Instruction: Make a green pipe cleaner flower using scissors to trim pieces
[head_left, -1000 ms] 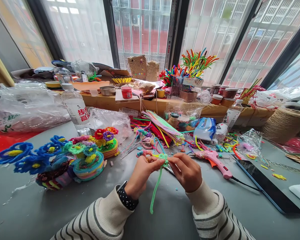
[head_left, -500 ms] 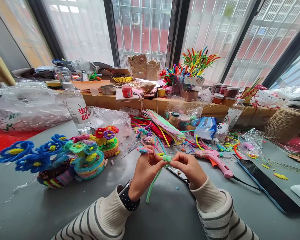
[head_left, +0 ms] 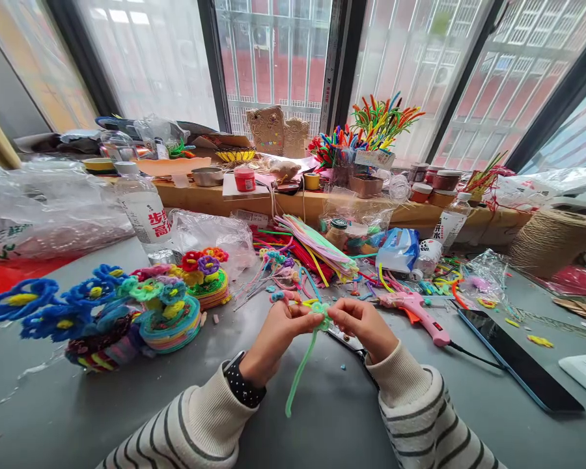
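Between my hands is a light green pipe cleaner flower (head_left: 321,315), its long tail hanging down toward the table. My left hand (head_left: 284,329) pinches the flower's left side with thumb and forefinger; a pink and blue bit shows at its fingers. My right hand (head_left: 361,324) pinches the right edge of the same flower. Just behind and below the right hand lie scissors (head_left: 344,339), partly hidden. To the left stand finished pipe cleaner flowers: blue ones (head_left: 92,291) in a dark striped pot, and a green one (head_left: 146,290) on a pastel coiled base.
A pink glue gun (head_left: 417,312) with a black cord lies right of my hands, beside a phone (head_left: 517,358). Behind are a bundle of pipe cleaners (head_left: 317,247), a water bottle (head_left: 144,208), a blue packet (head_left: 399,249) and a twine spool (head_left: 549,241).
The green flower has turned to show more of its face, and its tail hangs lower. Both hands keep their pinch. The whole view has shifted slightly.
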`<state>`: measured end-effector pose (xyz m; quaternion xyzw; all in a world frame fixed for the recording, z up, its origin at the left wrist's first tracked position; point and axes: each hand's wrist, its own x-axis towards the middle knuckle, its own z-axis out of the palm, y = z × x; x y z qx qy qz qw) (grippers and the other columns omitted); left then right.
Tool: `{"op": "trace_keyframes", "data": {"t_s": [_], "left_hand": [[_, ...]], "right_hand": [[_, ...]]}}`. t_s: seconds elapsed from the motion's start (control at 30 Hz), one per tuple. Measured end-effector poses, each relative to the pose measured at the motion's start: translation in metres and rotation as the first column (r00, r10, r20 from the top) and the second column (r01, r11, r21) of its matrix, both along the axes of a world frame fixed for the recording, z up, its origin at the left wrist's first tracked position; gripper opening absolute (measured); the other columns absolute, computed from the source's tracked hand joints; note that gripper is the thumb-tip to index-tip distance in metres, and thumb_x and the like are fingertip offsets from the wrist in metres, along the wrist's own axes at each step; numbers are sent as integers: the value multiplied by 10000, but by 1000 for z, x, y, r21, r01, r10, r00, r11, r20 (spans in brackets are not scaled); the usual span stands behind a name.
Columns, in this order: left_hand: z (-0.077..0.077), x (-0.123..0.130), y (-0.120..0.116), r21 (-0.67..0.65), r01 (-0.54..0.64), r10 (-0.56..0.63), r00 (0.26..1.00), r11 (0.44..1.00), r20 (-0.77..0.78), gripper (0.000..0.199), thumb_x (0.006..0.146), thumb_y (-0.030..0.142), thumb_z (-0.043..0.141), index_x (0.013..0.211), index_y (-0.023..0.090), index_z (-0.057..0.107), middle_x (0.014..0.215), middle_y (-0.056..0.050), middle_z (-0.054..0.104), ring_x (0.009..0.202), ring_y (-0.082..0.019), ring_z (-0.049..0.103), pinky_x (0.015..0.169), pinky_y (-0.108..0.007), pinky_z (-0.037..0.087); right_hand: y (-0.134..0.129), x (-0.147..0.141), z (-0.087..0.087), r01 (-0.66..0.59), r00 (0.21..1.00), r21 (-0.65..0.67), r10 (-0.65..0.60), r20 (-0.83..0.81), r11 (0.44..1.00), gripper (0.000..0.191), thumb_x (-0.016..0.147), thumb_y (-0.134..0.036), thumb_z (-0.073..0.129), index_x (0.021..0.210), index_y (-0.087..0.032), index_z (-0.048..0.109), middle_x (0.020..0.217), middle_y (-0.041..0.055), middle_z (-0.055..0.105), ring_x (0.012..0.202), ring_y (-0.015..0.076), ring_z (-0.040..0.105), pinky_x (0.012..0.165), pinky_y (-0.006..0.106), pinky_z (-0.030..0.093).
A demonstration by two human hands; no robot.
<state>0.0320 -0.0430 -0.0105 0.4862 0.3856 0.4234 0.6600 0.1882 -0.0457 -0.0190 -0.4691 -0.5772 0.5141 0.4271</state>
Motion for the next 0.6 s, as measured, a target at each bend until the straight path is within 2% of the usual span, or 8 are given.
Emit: {"op": "trace_keyframes", "data": {"t_s": [0.13,0.27,0.37,0.47,0.53,0.6], "left_hand": [[-2,3,-1,88,-89,92,995,992,-26,346,576,229,652,711,179,338,518,86,453,506,-64,433,527,-200,324],[-3,5,-1,215,-188,204,977,958,-54,362,557,223,660,693,189,326,517,91,444,507,-75,451,521,-208,340],[-2,5,-1,162,-155,164,985,975,-48,354,552,229,662,688,181,339,521,84,457,512,-73,458,522,-206,344],[-1,4,0,75,-121,121,993,990,3,376,540,222,670,719,179,343,518,88,463,513,-71,463,530,-207,351],[-1,4,0,52,-118,117,993,992,29,398,533,216,676,743,181,340,515,90,465,509,-72,465,528,-210,352],[-1,4,-1,53,-120,118,992,991,35,399,528,215,680,738,181,342,513,88,468,505,-71,462,521,-209,348]], "right_hand": [[-4,-6,-1,73,983,182,-102,155,981,287,679,-401,533,543,-158,464,501,-40,382,471,71,334,436,211,275],[-8,-11,-2,138,921,404,-268,283,904,274,737,-348,483,539,-165,438,529,-29,393,473,75,346,451,216,289],[-8,-9,-1,49,892,525,-274,360,850,226,770,-308,445,595,-166,460,588,-9,426,517,89,379,482,219,315],[-7,-6,1,-54,863,578,-254,437,814,190,798,-272,393,647,-169,448,633,1,424,579,109,398,533,231,330],[-7,-6,1,-84,851,583,-246,463,808,202,808,-260,360,639,-173,427,638,2,409,603,118,395,560,244,324],[-7,-8,0,-66,870,556,-225,439,828,226,814,-268,335,618,-176,401,628,-2,393,596,119,384,561,250,312]]}}
